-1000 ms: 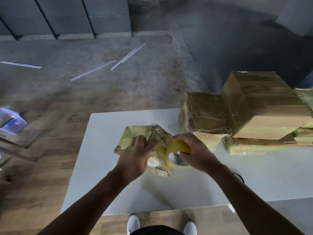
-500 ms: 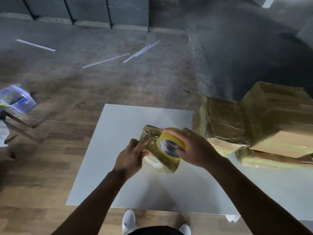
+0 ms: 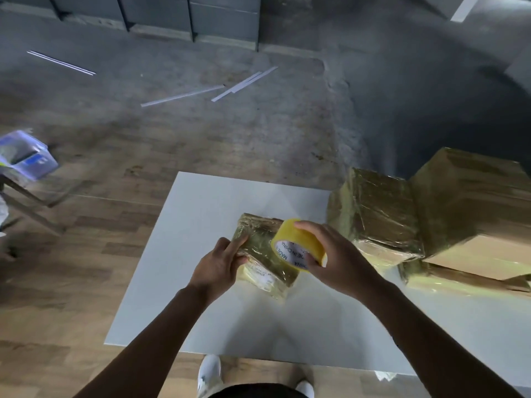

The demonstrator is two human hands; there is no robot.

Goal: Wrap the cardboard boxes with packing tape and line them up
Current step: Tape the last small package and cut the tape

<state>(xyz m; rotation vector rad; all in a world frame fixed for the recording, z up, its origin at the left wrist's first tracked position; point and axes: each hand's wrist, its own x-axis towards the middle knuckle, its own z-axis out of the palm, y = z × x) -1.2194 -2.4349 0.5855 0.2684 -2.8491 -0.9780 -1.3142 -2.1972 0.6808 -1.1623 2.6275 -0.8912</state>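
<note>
Left hand (image 3: 218,262) has its fingers curled round the left end of a small flat cardboard box wrapped in shiny yellowish tape (image 3: 260,242), over the middle of the white table (image 3: 218,202). Right hand (image 3: 342,262) grips the yellow packing tape roll (image 3: 300,239) against the box's right side. Further right, bigger taped cardboard boxes (image 3: 373,214) sit bunched together.

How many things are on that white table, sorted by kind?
Cardboard boxes: 4 (small held box, medium box, large box, flat box beneath it)
Packing tape roll: 1
Total: 5 in view
</note>
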